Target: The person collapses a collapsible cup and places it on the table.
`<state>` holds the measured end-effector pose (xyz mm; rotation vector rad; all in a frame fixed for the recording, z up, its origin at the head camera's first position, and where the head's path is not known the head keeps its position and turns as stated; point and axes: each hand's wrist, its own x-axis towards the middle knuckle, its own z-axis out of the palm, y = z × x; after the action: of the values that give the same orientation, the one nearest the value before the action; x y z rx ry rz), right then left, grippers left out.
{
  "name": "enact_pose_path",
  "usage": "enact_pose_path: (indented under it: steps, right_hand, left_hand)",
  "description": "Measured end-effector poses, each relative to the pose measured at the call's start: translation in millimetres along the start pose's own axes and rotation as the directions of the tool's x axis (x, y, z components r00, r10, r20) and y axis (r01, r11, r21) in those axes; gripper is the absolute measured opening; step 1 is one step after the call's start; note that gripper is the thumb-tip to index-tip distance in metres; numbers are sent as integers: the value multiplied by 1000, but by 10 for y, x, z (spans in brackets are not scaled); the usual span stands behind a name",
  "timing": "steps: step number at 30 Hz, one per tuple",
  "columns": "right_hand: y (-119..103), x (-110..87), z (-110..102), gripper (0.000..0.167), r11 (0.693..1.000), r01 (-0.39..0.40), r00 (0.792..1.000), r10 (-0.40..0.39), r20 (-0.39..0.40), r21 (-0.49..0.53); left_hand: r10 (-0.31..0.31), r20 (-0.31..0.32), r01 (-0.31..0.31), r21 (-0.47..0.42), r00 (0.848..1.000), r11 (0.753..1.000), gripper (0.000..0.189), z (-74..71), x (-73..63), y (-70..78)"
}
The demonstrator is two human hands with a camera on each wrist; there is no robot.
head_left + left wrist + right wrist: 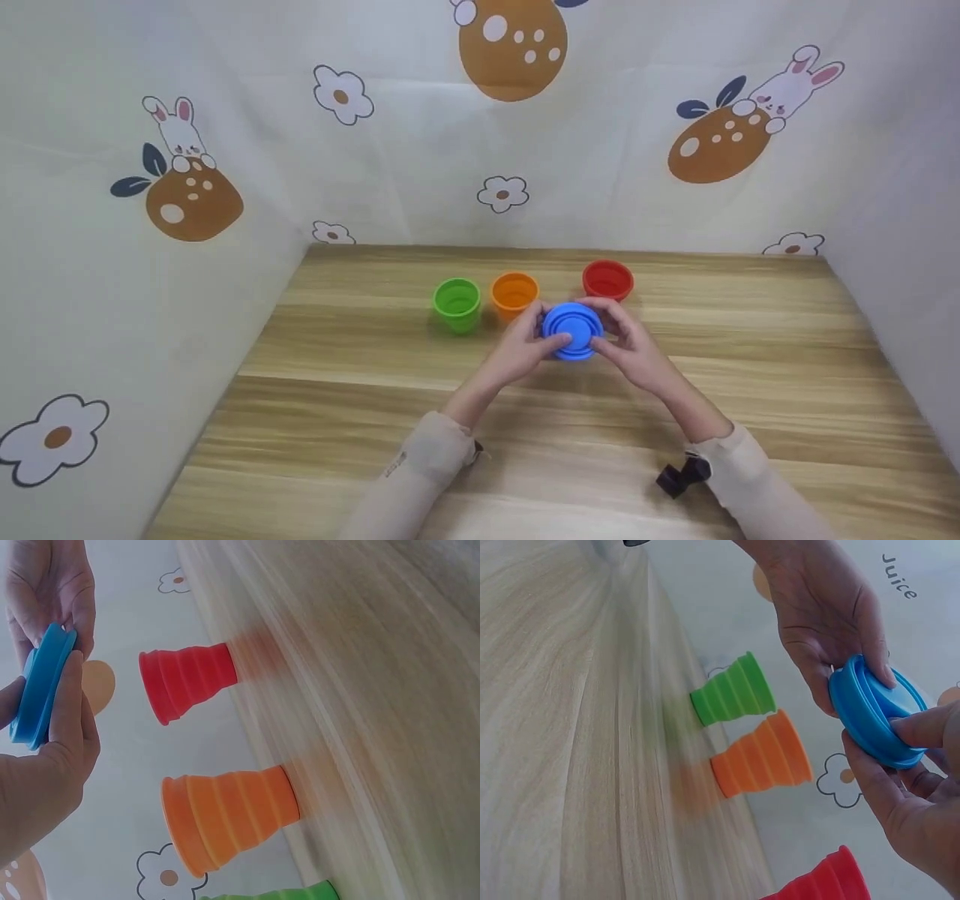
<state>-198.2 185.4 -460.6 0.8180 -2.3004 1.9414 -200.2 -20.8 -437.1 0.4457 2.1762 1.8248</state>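
Both hands hold a blue collapsible cup (574, 332), folded into a flat ringed disc, up above the table. My left hand (525, 343) grips its left side, thumb on the rings facing me and fingers behind the rim. On the opposite side my right hand (634, 349) pinches it the same way, its thumb pressing near the centre. The right wrist view shows the flattened cup (877, 711) tilted between both hands. Behind it, an expanded orange cup (514, 294) and a green cup (457, 304) stand upright to the left, a red cup (608, 280) to the right.
The wood-grain table (315, 442) is bounded at the back and sides by a pale cloth (420, 150) printed with rabbits, fruit and flowers. A small black object (682, 476) sits by the right sleeve's cuff.
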Motion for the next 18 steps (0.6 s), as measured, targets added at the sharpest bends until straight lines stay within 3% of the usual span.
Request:
enact_pose_path:
  steps: [8, 18]
  right_hand:
    - [1, 27, -72, 51, 998, -19, 997, 15, 73, 56]
    - [-6, 50, -96, 50, 998, -60, 998, 61, -10, 30]
  left_hand:
    - [31, -30, -29, 49, 999, 998, 31, -45, 37, -22]
    - [57, -22, -56, 42, 998, 998, 28, -73, 45, -14]
